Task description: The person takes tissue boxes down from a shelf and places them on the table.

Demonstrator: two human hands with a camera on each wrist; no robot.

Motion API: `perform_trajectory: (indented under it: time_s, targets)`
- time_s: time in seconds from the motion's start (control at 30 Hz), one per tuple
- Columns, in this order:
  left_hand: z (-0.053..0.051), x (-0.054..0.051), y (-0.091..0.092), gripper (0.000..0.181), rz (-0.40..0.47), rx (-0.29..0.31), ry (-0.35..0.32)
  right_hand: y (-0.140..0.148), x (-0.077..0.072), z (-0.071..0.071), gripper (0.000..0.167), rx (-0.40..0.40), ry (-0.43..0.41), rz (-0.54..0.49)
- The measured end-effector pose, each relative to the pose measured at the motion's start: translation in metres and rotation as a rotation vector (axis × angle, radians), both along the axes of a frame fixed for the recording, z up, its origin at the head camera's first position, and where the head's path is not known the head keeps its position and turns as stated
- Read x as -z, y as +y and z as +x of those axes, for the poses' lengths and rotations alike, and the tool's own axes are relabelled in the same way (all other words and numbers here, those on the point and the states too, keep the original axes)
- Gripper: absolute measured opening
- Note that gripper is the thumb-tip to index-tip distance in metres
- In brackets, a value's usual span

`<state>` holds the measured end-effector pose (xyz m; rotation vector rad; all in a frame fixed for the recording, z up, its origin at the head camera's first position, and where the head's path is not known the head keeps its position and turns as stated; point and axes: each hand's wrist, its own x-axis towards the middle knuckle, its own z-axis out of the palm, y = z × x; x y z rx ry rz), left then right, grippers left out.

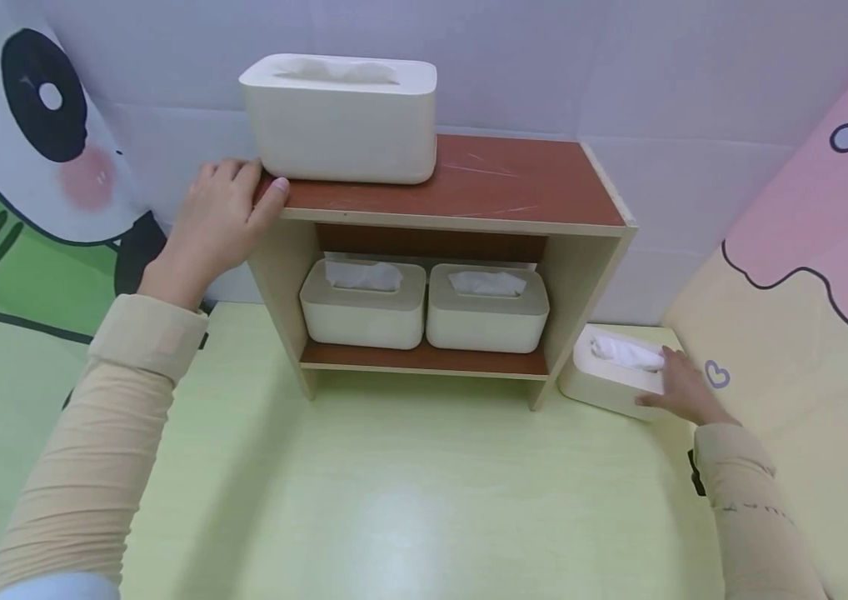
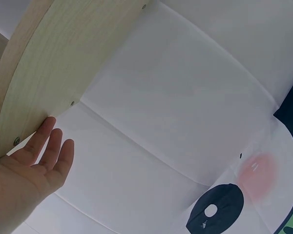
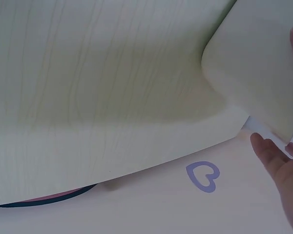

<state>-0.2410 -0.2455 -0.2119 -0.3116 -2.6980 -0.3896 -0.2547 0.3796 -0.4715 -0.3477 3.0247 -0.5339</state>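
My left hand (image 1: 221, 217) rests on the top left corner of a small shelf unit (image 1: 529, 187), its thumb over the front edge. In the left wrist view its fingers (image 2: 53, 146) lie loosely beside the side panel (image 2: 63, 63). On the shelf top near that hand stands a white tissue box (image 1: 345, 137). At the shelf's right foot sits another tissue box (image 1: 607, 387), turned at an angle. My right hand (image 1: 682, 390) holds its right end, thumb on the front face. The right wrist view shows the box's side (image 3: 259, 63) partly, with the fingers past its corner.
Two more tissue boxes, a left one (image 1: 364, 321) and a right one (image 1: 487, 325), stand side by side on the lower shelf. A pale wooden table (image 1: 394, 492) carries the unit. Cartoon-printed sheets (image 1: 514, 92) hang behind and at both sides.
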Motion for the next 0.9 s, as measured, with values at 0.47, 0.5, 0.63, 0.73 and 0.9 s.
perform_trajectory:
  time_s: [0.47,0.5,0.63,0.73,0.9]
  targets:
    - [-0.002,0.0,-0.001,0.065,0.007,-0.003,-0.035,-0.005,-0.006,-0.016,0.096,0.038,-0.031,0.021]
    - [-0.002,0.0,-0.001,0.065,0.008,-0.001,-0.035,-0.004,-0.006,-0.017,0.096,0.039,-0.034,0.023]
    - [-0.002,0.0,0.0,0.064,0.016,0.006,-0.024,-0.003,-0.009,-0.017,0.097,0.025,-0.04,0.032]
    - [-0.002,0.001,0.0,0.063,0.019,0.01,-0.011,-0.003,-0.011,-0.017,0.096,0.012,-0.032,0.04]
    - [-0.002,0.001,0.0,0.063,0.021,0.01,-0.009,-0.003,-0.017,-0.014,0.092,0.02,-0.022,0.0]
